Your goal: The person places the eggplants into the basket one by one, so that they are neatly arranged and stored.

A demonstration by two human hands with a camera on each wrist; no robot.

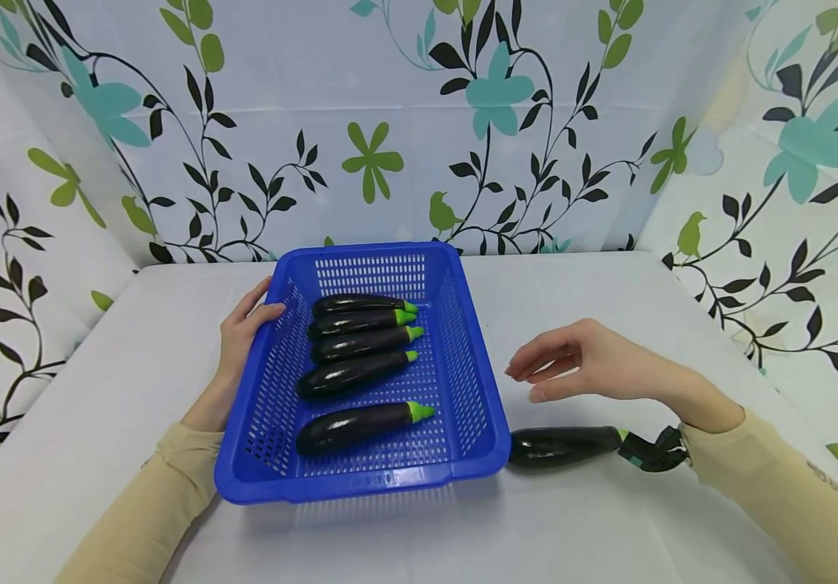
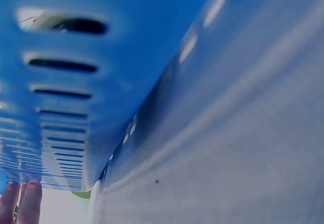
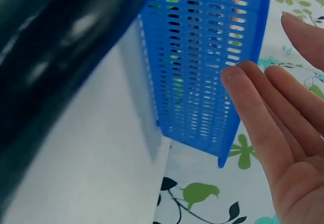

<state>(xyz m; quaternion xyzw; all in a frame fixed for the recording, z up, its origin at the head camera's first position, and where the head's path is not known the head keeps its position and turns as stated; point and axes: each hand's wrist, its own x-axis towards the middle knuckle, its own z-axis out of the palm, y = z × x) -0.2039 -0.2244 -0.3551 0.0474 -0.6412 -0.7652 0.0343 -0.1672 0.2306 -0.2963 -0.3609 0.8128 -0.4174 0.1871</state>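
Observation:
A blue plastic basket (image 1: 480,365) with slotted sides stands before me, and several dark eggplants (image 1: 353,375) lie crosswise inside it, green stems to the right. My left hand (image 1: 242,334) holds the basket's left side, thumb over the rim and fingers along the outer wall. In the left wrist view, fingertips (image 2: 31,198) show beside the slotted wall. My right hand (image 1: 579,365) hovers to the right of the basket with loosely bent fingers and nothing in them. Below it a single eggplant (image 1: 565,447) lies on the table, its tip by the basket's near right corner.
A white cloth covers the table (image 1: 681,519). Curtains (image 1: 404,73) printed with leaves, flowers and birds hang behind and at both sides. A black strap (image 1: 655,450) sits at my right wrist, overlapping the loose eggplant's stem end in the head view.

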